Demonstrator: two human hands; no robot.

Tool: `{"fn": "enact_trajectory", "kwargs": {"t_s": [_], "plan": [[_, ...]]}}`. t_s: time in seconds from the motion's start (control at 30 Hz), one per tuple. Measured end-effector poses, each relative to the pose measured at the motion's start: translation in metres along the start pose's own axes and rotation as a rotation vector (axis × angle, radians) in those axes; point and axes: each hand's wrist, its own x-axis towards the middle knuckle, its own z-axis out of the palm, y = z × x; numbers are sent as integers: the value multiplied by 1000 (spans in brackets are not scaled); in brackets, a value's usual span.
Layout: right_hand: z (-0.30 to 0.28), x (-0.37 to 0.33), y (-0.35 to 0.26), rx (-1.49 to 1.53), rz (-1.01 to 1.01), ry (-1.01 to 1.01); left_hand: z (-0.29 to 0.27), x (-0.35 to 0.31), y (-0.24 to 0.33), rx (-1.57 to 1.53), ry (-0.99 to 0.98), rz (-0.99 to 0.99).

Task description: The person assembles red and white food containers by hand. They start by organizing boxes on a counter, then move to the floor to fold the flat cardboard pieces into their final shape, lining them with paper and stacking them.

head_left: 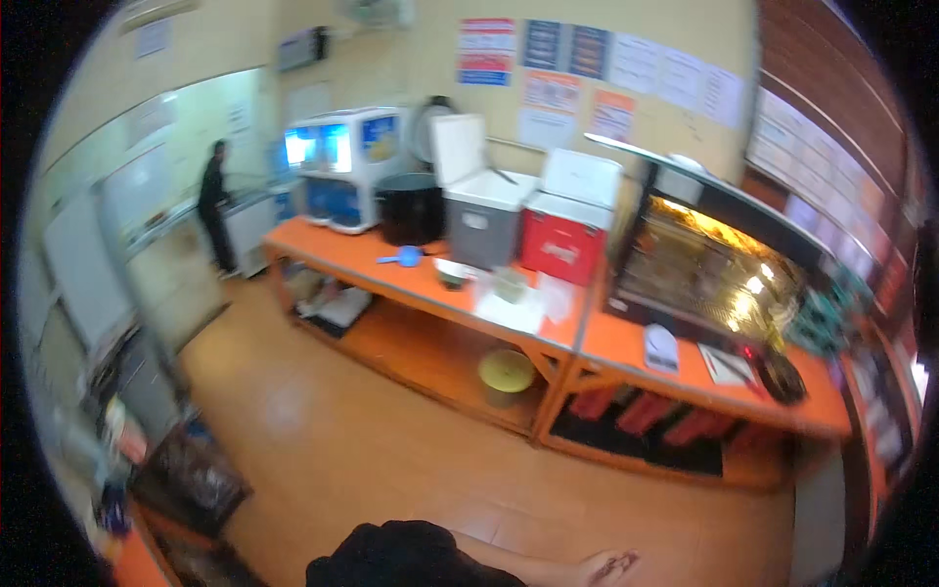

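Observation:
My left arm, in a black sleeve (406, 556), rises at the lower edge, and its bare forearm crosses toward the right. My left hand (611, 567) is over the floor, with dark marks about its fingers. Blur keeps me from telling whether the fingers are curled or hold something small. It touches no furniture that I can see. My right hand is out of view.
Beyond the tiled floor (391, 460) stands a long orange counter (430, 287), bearing a black pot (409, 210), grey cooler (481, 230), red cooler (560, 245) and lit glass display case (719, 269). A yellow basin (507, 372) sits underneath. Another person (213, 205) stands far left.

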Motion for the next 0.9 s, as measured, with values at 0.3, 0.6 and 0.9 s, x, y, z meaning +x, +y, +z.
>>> {"fn": "enact_trajectory", "kwargs": {"t_s": [0.3, 0.6, 0.9], "plan": [[62, 151, -65, 636, -74, -522, 76, 31, 111, -215, 217, 596], [114, 186, -93, 626, -165, -633, 102, 21, 173, -421, 363, 776], [128, 320, -101, 310, -358, -324, 82, 165, 270, -64, 171, 528]]}}
